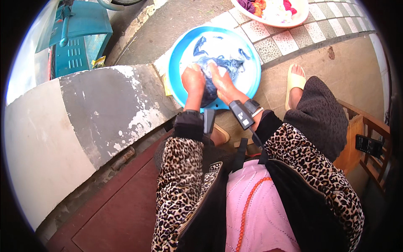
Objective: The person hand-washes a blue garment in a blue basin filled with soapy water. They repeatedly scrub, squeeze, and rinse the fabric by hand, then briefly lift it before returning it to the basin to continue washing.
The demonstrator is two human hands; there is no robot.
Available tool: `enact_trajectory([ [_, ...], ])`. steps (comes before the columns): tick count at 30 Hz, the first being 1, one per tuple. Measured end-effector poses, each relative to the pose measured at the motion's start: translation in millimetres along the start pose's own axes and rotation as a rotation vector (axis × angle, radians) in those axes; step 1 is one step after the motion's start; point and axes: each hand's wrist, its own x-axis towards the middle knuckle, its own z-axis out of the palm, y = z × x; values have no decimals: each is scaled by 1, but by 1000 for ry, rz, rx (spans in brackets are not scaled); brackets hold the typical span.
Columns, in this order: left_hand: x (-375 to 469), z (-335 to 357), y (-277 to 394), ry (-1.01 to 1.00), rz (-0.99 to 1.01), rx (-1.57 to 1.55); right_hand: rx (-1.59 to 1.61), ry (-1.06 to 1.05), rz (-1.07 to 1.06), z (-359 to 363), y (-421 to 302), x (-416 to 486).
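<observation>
A round light-blue plastic basin (173, 67) stands on the ground in front of me, with white suds in it. Dark blue wet cloth (210, 91) lies partly in the suds and bunches up between my hands. My left hand (192, 78) is closed in a fist on the cloth at the basin's left middle. Close beside it, my right hand (223, 83) grips the same cloth, thumb pointing up and away from me. The fingertips of both hands are hidden by cloth and foam. Small dark boxes are strapped at both wrists.
A pale pink basin (299, 22) of colourful clothes stands on the checkered tile strip (285, 39). Left is a low wall (110, 107) with peeling paint, beyond it a teal metal vehicle (70, 53). A wooden chair (352, 138) bearing a phone (369, 146) stands right, behind my knee.
</observation>
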Motion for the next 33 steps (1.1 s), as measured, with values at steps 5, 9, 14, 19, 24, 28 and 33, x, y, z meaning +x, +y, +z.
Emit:
enact_trajectory([
  [5,-17,-2,14,-73,73,-151,182,204,-137,-4,5,10],
  [9,-16,1,18,-80,115,0,264,64,110,-7,4,10],
  [14,-2,-3,5,63,-63,2,43,-62,97,-2,6,6],
  [19,-33,-10,32,-211,285,-103,304,170,209,-8,3,13],
  [24,-4,-7,11,10,-8,-49,117,-55,-21,-2,10,9],
  [28,-11,-5,14,-37,72,-88,160,124,2,-4,5,9],
  [33,-15,-1,18,-91,112,-67,247,154,88,-5,2,9],
])
